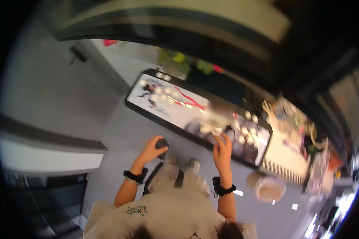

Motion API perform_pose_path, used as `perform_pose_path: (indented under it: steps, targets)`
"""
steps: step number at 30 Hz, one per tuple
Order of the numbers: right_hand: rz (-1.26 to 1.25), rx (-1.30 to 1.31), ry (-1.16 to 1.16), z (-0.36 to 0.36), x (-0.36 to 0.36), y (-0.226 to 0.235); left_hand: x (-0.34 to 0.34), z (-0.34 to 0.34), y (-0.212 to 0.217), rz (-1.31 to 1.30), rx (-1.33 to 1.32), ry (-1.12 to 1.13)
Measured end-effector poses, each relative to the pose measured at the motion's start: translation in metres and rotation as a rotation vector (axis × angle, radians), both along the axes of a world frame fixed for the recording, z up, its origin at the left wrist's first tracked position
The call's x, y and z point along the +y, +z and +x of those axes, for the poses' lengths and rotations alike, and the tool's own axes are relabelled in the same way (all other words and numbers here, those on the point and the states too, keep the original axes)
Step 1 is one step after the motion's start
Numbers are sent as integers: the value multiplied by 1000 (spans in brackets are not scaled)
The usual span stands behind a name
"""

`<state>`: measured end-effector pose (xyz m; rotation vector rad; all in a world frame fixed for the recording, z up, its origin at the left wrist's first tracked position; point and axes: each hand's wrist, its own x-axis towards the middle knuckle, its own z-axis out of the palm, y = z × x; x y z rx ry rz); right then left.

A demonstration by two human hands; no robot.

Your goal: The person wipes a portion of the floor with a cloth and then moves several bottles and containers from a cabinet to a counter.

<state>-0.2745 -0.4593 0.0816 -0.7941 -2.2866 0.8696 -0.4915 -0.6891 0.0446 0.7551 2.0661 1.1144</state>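
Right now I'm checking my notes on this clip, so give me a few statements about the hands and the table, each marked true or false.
1. The left hand holds a small dark object. True.
2. The right hand rests on the floor. False: it reaches to the edge of the long dark table.
3. Both wrists wear dark bands. True.
4. The table carries small white pieces. True.
5. The left hand touches the table. False: it is apart from it, over the grey floor.
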Motion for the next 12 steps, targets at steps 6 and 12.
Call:
perform_pose_path:
  steps: [6,12]
  targets:
    - [203,-176,73,-21,31,-30,-57,59,46,-93,56,195]
    - [87,-19,208,-35,51,-76,-179,123,36,-177,135,667]
